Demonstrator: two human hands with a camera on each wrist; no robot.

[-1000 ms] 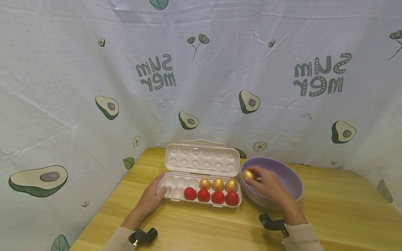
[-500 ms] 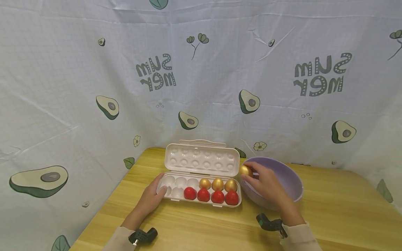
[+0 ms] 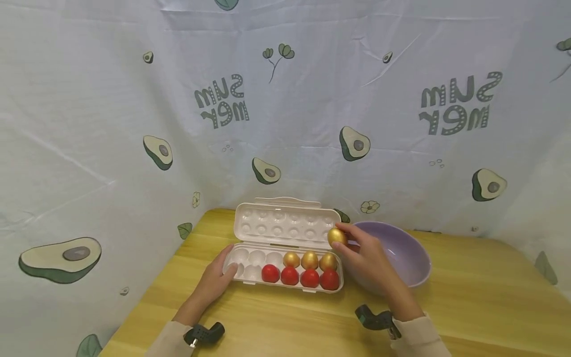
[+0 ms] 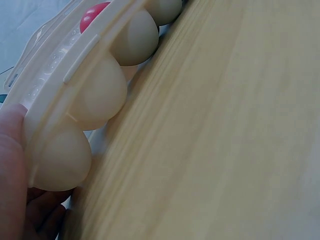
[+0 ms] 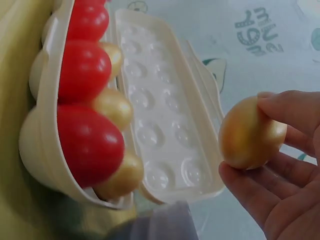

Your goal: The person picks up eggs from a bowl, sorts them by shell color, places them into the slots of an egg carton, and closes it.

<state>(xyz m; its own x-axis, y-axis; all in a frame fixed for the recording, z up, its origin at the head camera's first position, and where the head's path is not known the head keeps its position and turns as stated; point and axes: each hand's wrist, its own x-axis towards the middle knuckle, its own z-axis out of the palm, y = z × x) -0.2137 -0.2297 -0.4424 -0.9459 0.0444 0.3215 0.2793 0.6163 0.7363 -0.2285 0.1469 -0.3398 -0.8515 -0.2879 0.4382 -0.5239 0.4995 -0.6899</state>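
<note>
At the table's back stands an open egg carton (image 3: 256,258) with its lid (image 3: 287,225) tipped back. Several red eggs (image 3: 290,275) fill part of its front row, and 3 gold eggs (image 3: 310,260) sit in the right half of the back row. My left hand (image 3: 213,276) grips the carton's left end, thumb over the rim and fingers underneath in the left wrist view. Between thumb and fingers my right hand (image 3: 369,254) pinches another gold egg (image 5: 252,134), raised above the carton's right end in front of the lid. Hollows at the left hold no eggs.
A purple bowl (image 3: 412,255) stands right of the carton, partly behind my right hand. An avocado-print cloth (image 3: 312,99) hangs behind and to the left of the wooden table (image 3: 285,327). A dark wrist device (image 3: 374,317) sits on each wrist.
My right hand has carried the gold egg left from the bowl's rim to the carton's right end. The left hand keeps its grip, and the carton stays in place.
</note>
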